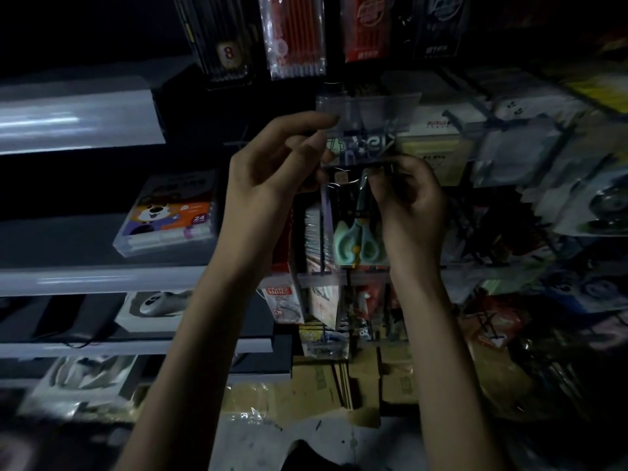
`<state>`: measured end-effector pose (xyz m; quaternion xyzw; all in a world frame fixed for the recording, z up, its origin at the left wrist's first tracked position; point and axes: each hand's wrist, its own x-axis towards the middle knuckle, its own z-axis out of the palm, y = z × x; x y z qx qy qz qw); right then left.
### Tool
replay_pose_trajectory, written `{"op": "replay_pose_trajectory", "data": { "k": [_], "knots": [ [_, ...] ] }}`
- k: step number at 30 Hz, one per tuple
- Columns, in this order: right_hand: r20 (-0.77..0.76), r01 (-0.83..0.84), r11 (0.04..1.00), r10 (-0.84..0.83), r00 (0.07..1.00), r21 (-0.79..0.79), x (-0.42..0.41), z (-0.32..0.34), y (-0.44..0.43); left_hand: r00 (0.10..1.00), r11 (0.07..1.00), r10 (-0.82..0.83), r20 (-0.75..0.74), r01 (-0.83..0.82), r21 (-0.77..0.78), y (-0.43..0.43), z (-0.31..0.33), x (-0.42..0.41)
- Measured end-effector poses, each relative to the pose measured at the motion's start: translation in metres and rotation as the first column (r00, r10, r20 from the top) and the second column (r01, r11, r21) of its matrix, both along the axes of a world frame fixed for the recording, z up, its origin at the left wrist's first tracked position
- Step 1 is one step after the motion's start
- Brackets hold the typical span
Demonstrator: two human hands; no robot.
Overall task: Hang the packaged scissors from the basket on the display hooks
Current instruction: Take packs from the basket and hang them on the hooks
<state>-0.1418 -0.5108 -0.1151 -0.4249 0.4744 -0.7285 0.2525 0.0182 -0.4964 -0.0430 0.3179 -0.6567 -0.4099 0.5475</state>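
The packaged scissors (359,241) hang upright in the middle of the dim display, held in front of the racks by both hands. The pack's long axis runs up and down: the mint-green handle loops sit at the bottom and the blades point up toward the printed header card.

The left hand (272,175) pinches the upper left edge of the pack between thumb and curled fingers, while its index finger stretches out to the clear plastic tag holder (368,108) just above the header. The right hand (409,202) is curled round the upper right part of the pack, fingertips pressed in near the blades. Whether the header is already on a hook cannot be made out.

Above hang pencil packs (294,39). To the left, a box of markers (170,212) with a cartoon animal lies on a pale shelf (85,278).
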Motion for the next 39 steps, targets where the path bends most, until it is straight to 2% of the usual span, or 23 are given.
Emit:
{"op": "replay_pose_trajectory", "data": {
  "k": [12, 20, 23, 25, 28, 33, 39],
  "knots": [
    [-0.027, 0.046, 0.999, -0.045, 0.999, 0.023, 0.004, -0.004, -0.014, 1.000, 1.000, -0.016, -0.015, 0.016, -0.007, -0.003, -0.004, 0.001],
    [0.007, 0.007, 0.999, -0.008, 1.000, 0.052, -0.001, -0.006, -0.016, 0.993, 0.993, 0.107, -0.044, -0.109, -0.038, 0.001, -0.022, -0.005],
    [0.030, 0.003, 0.998, -0.005, 1.000, 0.056, -0.003, -0.007, -0.015, 0.984, 0.986, 0.166, -0.065, -0.164, 0.023, 0.006, -0.039, -0.006],
    [0.073, -0.008, 0.998, 0.004, 0.997, 0.056, -0.003, -0.007, -0.014, 0.980, 0.977, 0.196, -0.033, -0.192, 0.098, 0.004, -0.053, -0.007],
    [0.110, -0.024, 0.998, 0.018, 0.994, 0.059, -0.003, -0.006, -0.013, 0.968, 0.960, 0.247, 0.035, -0.250, 0.124, -0.006, -0.075, -0.012],
    [0.149, -0.057, 0.997, 0.050, 0.988, 0.046, -0.006, -0.007, -0.012, 0.981, 0.956, 0.179, 0.073, -0.191, 0.224, -0.019, -0.097, -0.026],
    [0.115, -0.074, 0.994, 0.064, 0.991, 0.085, -0.015, -0.021, -0.004, 0.981, 0.957, 0.192, 0.022, -0.192, 0.218, -0.024, -0.106, -0.029]
  ]
}}
